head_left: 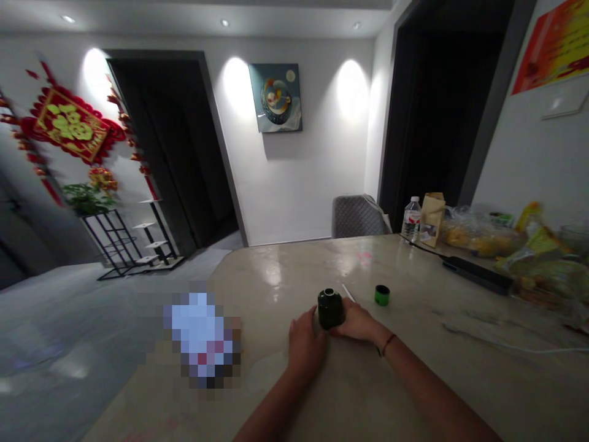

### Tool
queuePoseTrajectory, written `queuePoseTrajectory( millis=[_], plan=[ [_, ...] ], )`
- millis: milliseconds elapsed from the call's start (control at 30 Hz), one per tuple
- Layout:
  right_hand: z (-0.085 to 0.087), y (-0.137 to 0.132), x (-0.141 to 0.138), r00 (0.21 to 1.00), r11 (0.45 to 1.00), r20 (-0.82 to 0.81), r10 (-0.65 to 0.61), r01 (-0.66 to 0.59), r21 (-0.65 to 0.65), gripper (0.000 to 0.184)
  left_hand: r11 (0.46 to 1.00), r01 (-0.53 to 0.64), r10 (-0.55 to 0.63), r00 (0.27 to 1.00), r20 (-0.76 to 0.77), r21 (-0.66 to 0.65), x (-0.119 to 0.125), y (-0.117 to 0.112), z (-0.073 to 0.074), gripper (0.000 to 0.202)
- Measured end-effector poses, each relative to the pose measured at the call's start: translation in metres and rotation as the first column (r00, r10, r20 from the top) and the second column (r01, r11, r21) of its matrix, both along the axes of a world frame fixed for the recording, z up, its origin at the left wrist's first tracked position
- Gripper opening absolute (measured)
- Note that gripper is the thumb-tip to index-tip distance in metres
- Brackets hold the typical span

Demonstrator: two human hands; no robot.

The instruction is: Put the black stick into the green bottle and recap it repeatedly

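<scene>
- The head view looks out from the person's head, above the near part of the worktop (350, 396).
- It faces forward and down, across the worktop to the white wall (313, 190), with ceiling lights (225, 23) along the top.
- The left hand (307, 347) and right hand (356, 319) are near the lens, below and right of centre, their forearms entering from the bottom edge.
- The field is wide, taking in floor (69, 307) at left; door frames lean outward toward the top.
</scene>
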State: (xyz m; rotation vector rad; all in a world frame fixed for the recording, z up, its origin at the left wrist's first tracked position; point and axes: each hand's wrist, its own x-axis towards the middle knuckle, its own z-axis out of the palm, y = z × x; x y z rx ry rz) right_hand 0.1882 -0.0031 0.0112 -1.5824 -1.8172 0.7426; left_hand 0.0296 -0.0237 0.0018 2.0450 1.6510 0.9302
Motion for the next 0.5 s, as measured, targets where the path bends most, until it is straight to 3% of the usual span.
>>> queuePoseTrajectory(
  millis=[233, 500],
  plan=[
    [0.010, 0.019, -0.009, 0.985, 0.995, 0.160, -0.061, 0.074, -0.074, 0.064, 0.999, -0.042, 0.042, 0.999, -0.013, -0.022, 0.000, 0.001, 0.000, 0.058],
    [0.004, 0.028, -0.014, 0.970, 0.991, 0.211, -0.121, 0.132, -0.037, 0.063, 1.000, -0.023, 0.023, 1.000, -0.014, -0.002, -0.001, 0.001, -0.002, 0.056]
  ],
)
